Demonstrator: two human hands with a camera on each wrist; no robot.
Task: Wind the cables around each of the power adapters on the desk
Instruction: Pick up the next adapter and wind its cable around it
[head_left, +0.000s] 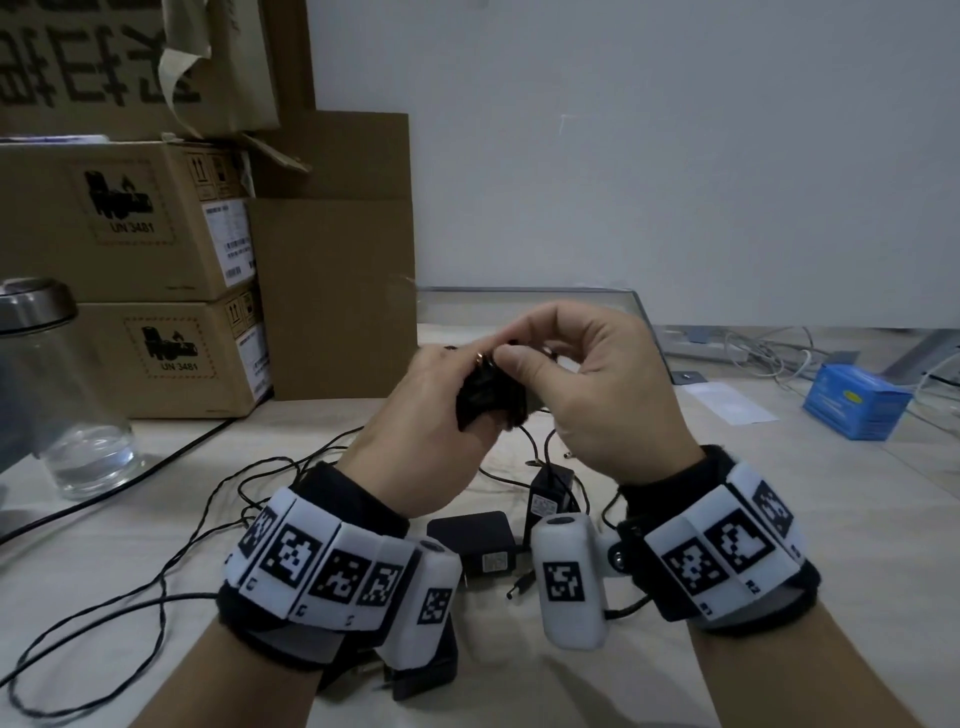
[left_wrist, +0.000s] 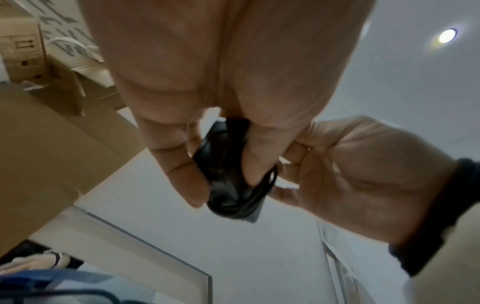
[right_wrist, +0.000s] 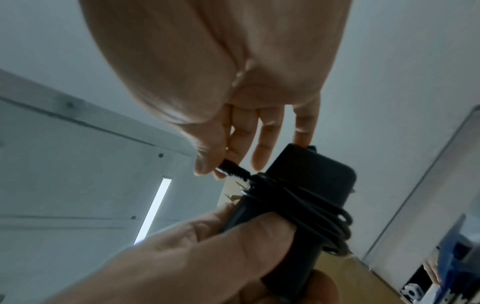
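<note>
A black power adapter (head_left: 485, 397) (left_wrist: 228, 176) (right_wrist: 298, 205) is held up above the desk, its cable (right_wrist: 306, 201) wound round it in several turns. My left hand (head_left: 431, 415) (left_wrist: 197, 156) grips the adapter's body. My right hand (head_left: 582, 384) (right_wrist: 215, 160) pinches the cable's barrel plug (right_wrist: 232, 170) between thumb and forefinger at the adapter's top edge. Two more black adapters (head_left: 475, 545) (head_left: 550, 493) lie on the desk below, with loose cables (head_left: 171, 561) trailing left. Another adapter (head_left: 421, 675) sits under my left wrist.
Stacked cardboard boxes (head_left: 130, 218) stand at the back left. A glass jar with a steel lid (head_left: 57, 384) is at the left edge. A blue box (head_left: 857, 400) and white cables (head_left: 769, 348) lie at the right. A glass sheet's edge (head_left: 644, 312) runs behind my hands.
</note>
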